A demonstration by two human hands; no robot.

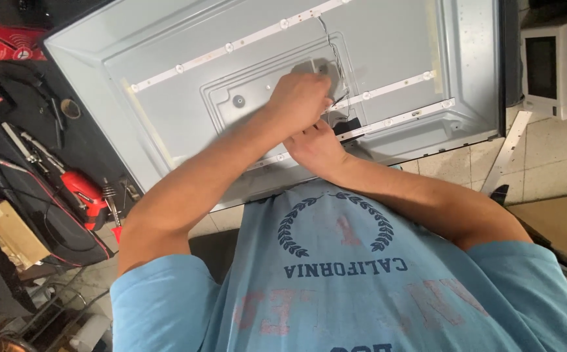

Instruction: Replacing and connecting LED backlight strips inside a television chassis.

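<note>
Both hands meet over the middle of the opened television back panel: the left hand is curled shut on thin white wires, the right hand pinches them beside an LED strip. These look limp and fragile (best held near the connector).

Bright, even light falls from above on the pale metal panel, which shows soft sheen but no hard glare. The left hand throws a small grey shadow just beyond its knuckles; the right hand lies partly shaded beneath it. Left of both hands the dark bench is dim. Wide-angle bending curves the edges; focus is slightly soft throughout.
</note>
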